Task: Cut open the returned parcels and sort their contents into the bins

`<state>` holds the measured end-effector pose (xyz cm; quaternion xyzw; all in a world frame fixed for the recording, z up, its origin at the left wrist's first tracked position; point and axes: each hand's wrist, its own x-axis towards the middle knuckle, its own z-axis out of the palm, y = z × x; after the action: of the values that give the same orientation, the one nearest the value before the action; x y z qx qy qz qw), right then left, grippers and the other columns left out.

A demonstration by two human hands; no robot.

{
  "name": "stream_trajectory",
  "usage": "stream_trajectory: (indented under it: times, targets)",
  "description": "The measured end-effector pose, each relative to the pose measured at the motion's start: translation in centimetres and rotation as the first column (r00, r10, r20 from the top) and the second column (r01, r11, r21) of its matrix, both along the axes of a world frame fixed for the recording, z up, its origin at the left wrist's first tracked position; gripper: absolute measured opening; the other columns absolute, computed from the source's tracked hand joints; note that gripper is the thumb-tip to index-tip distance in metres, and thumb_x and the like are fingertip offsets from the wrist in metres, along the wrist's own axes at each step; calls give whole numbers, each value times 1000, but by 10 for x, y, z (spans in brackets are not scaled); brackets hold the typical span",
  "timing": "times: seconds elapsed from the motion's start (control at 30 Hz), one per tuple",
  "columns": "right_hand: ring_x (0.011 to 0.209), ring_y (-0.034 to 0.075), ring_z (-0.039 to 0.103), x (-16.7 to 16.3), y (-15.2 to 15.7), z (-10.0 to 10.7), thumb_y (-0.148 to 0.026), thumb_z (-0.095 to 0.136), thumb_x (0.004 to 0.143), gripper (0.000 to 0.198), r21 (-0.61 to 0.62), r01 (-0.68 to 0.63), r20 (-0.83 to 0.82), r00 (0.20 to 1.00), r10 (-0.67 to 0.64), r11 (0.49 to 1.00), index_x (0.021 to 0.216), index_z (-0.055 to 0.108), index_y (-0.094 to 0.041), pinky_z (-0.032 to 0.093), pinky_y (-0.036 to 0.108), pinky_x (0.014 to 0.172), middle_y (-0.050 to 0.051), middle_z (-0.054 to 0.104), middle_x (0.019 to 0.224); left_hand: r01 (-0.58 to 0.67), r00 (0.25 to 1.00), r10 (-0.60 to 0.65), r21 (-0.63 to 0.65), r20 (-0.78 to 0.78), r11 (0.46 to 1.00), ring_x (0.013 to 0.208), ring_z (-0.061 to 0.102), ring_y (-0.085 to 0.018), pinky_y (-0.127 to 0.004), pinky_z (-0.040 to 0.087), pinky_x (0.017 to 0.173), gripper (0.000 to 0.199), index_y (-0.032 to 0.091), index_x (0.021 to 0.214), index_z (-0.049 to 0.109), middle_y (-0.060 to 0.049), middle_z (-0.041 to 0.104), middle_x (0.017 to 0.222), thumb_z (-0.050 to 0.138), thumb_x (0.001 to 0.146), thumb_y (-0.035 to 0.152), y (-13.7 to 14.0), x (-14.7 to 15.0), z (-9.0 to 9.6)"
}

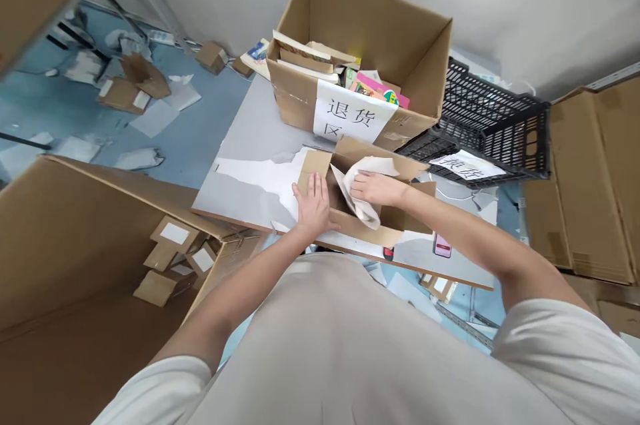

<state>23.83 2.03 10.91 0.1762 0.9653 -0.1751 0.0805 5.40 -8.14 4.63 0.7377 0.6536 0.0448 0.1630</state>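
Note:
A small cardboard box (390, 236) stands on the table with its flaps spread apart. My left hand (313, 204) lies flat on its left flap, fingers stretched out. Inside the opening, my right hand (367, 186) is closed on a crumpled sheet of white paper (369, 213). The fingertips of that hand are partly hidden by the paper. What lies deeper in the box cannot be seen.
Behind it a large carton (380, 8) holds several books. A black plastic crate (505, 118) stands at the right. A phone (442, 245) lies near the front edge of the table (245, 145). A big open carton (75, 225) with small boxes is at the left.

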Motion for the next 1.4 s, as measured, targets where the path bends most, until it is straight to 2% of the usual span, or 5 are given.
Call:
stream_trajectory:
  times: [0.37,0.67,0.97,1.2,1.4]
  targets:
    - [77,18,48,30,-39,202,-19,36,94,21,672,452,-351,892,-286,586,85,55,-19,45,34,69,5,52,78,57,896,-137,196,423,979,143,3,-47,-70,14,107,143,2,150,5,-33,3,154,78,45,67,22,-6,68]
    - [88,19,58,-33,-42,263,-31,47,92,20,569,579,-568,790,-231,584,101,57,-17,50,34,73,7,58,94,-174,358,-136,208,924,963,93,67,-27,-37,53,83,34,12,96,70,-10,73,92,68,75,39,18,-35,127]
    - [114,28,54,-16,-87,131,-43,37,93,49,-185,899,-938,-40,-344,398,138,36,-21,49,49,91,15,50,122,-229,-73,233,-243,970,943,96,68,-28,-38,56,81,70,12,112,64,-14,70,108,83,55,50,0,-91,106]
    - [104,22,59,-87,-131,27,-40,56,90,41,-591,688,-487,113,-866,422,126,51,-21,53,42,86,9,57,122,-66,-54,341,-344,939,937,92,69,-29,-36,58,73,85,15,108,64,-15,70,106,73,48,75,-18,-118,71]
    - [101,20,61,-80,-165,3,-37,55,91,35,-661,677,-428,13,-904,323,122,55,-21,53,40,85,8,59,120,-626,109,506,-336,855,703,83,68,-23,-38,58,69,56,13,112,55,-14,68,101,52,79,57,3,-172,14]
